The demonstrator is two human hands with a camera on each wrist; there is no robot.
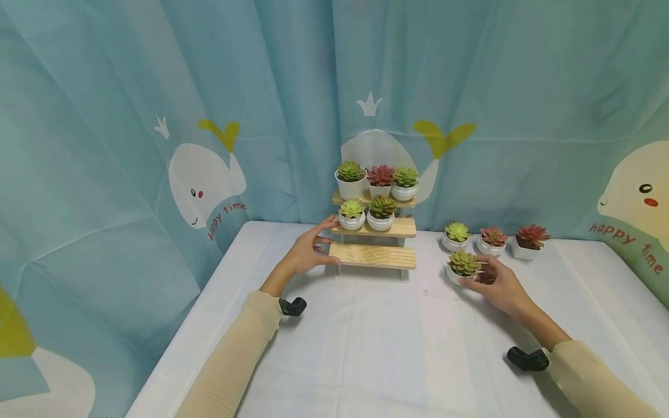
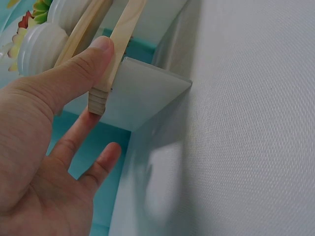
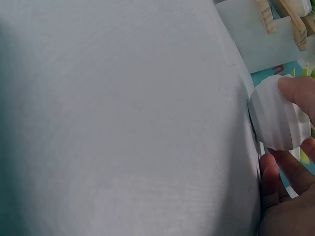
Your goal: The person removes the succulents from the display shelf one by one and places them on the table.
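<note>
A three-tier wooden plant stand point(image 1: 372, 255) stands near the back of the table. My left hand point(image 1: 305, 251) holds its left end, the thumb laid along the lowest plank point(image 2: 122, 37) and a fingertip against the plank's end. To the right, my right hand point(image 1: 499, 285) pinches a potted succulent point(image 1: 463, 264) with green leaves by its white ribbed pot point(image 3: 278, 113). Whether that pot touches the cloth I cannot tell. On the middle tier sit a light green succulent point(image 1: 352, 215) and a dark green, red-tipped one point(image 1: 382, 212), both on the left part; the bottom tier is bare.
Along the top tier stand a green succulent point(image 1: 350, 179), a red one point(image 1: 380, 180) and another green one point(image 1: 405, 184). Behind my right hand are a yellow-green succulent point(image 1: 457, 235), a pinkish one point(image 1: 492, 240) and a red one point(image 1: 530, 241). A blue curtain point(image 1: 292, 116) hangs behind the white-covered table point(image 1: 366, 348).
</note>
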